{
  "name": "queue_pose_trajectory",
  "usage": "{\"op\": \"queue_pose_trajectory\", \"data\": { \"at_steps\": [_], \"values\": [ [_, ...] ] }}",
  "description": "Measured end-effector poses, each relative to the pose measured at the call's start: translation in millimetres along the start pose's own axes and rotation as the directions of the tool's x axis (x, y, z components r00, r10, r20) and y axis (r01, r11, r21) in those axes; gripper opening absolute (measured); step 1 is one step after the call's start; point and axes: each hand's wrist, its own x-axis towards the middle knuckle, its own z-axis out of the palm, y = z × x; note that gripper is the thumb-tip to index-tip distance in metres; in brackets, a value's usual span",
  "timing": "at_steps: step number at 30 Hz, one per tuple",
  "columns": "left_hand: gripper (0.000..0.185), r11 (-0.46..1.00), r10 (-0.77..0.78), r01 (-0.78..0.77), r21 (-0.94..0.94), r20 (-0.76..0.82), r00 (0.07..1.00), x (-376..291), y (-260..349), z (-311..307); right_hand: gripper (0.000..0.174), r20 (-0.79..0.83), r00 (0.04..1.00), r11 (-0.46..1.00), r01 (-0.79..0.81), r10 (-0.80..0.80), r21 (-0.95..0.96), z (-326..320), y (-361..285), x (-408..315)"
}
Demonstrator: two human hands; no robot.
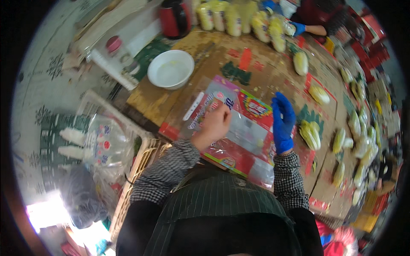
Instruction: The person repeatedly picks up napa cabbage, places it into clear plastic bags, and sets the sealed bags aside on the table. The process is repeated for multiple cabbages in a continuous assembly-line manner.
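Note:
My left hand [216, 121] is bare, its fingers curled over printed clear plastic bags [250, 128] lying on the table in front of me. Its fingertips are hidden, so I cannot tell whether it pinches the plastic. At the right edge of the bags is my right hand [283, 123], in a blue glove, held on its side with nothing in it. A napa cabbage [309, 135] lies just to the right of the glove. Beyond the bags, to the left, stands a white bowl [170, 69] with something pale in it.
Wrapped napa cabbages [233, 20] stand along the far edge, near a red and black kettle [175, 19]. Several more cabbages [339, 140] lie to the right. A co-worker's gloved hand [298, 28] touches one at the back. On my left are a plastic crate [128, 198] and a pink-lidded jar [123, 56].

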Motion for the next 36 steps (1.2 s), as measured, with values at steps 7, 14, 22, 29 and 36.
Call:
{"op": "queue_pose_trajectory", "data": {
  "at_steps": [7, 14, 22, 29, 36],
  "values": [
    [0.009, 0.94, 0.033, -0.064, 0.334, 0.097, 0.995, -9.1, -28.4, 69.4, 0.02, 0.433, 0.882, 0.982, -0.17, 0.187, -0.079, 19.8, 13.7, -82.3],
    [0.022, 0.865, 0.192, -0.215, 0.453, 0.098, 0.977, -27.1, -1.5, 48.4, 0.062, 0.457, 0.816, 0.931, -0.354, 0.353, -0.088, 40.5, 58.3, -98.5],
    [0.01, 0.932, -0.041, -0.006, 0.362, 0.123, 0.992, -25.0, -19.6, 53.5, 0.058, 0.538, 0.787, 0.943, -0.328, 0.303, -0.052, 24.4, 51.4, -86.8],
    [0.008, 0.968, 0.019, -0.021, 0.252, 0.01, 1.0, -36.9, -24.8, 61.7, 0.06, -0.362, 0.897, 0.931, -0.327, 0.252, -0.161, -116.0, 140.6, 82.8],
    [0.012, 0.954, 0.071, -0.066, 0.293, -0.006, 0.997, -30.9, -17.6, 61.7, 0.096, -0.339, 0.925, 0.74, -0.348, 0.171, -0.576, -145.0, 182.2, 230.3]
  ]
}}
